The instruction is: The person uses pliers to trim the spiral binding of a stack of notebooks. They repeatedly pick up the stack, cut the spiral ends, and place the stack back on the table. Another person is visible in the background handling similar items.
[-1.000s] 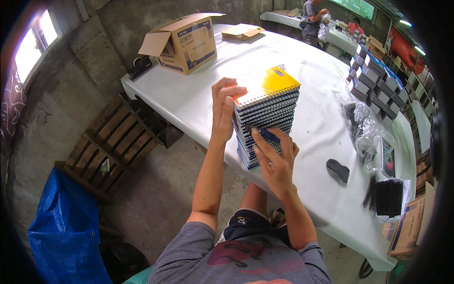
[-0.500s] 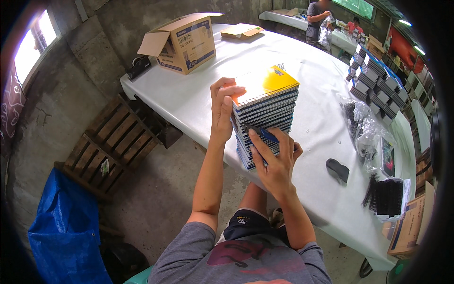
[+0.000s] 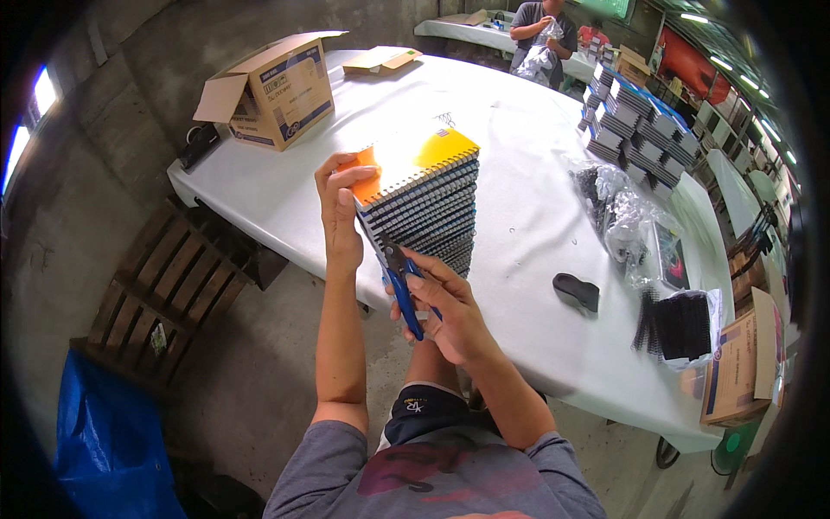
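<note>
Standing beyond the left grip (image 3: 342, 212), an open cardboard box (image 3: 290, 99) sits on the white table (image 3: 523, 268). That grip pinches the near-left corner of a stack of notebooks (image 3: 424, 208), curled over the top cover. Just below this corner, blue pliers (image 3: 403, 292) are clasped in the right grip (image 3: 445, 304); whether their tips touch the stack, I cannot tell. Right of that grip lie a dark sole-shaped thing (image 3: 577, 294), plastic wrap (image 3: 621, 212) and black coils (image 3: 687, 327).
</note>
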{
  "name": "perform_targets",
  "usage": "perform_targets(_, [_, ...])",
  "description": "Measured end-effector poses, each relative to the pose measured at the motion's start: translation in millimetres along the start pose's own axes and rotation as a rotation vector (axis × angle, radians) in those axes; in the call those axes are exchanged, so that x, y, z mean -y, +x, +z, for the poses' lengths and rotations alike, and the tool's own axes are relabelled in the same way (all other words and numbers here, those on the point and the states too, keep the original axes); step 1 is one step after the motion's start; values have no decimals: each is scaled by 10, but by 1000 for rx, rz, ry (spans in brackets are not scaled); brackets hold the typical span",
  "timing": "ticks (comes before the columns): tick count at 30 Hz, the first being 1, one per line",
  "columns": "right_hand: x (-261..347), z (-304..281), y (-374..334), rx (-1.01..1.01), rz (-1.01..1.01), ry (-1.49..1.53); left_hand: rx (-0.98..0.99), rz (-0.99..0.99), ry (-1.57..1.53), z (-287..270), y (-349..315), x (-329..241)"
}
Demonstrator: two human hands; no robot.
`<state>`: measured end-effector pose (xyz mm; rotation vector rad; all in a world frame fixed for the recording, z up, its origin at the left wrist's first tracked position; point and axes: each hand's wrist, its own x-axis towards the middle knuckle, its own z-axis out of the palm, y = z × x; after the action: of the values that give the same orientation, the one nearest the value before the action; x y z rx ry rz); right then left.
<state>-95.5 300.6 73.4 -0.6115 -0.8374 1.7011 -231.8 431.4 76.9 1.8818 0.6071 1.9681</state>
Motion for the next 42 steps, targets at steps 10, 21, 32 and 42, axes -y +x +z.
perform_targets(10, [-30,-44,72,-142,-557,-907,30,-34,-98,-6,-6,7])
perform_targets(21, [-42,-147,-76,-260,-691,-1226,76,56,-108,-24,16,9])
perform_targets(32, [-170,-111,-57,-416,-858,-1721,80,-26,-133,-19,14,-11])
perform_targets(42, [-181,-133,57,-404,-904,-1697,80,-25,-141,-34,12,1])
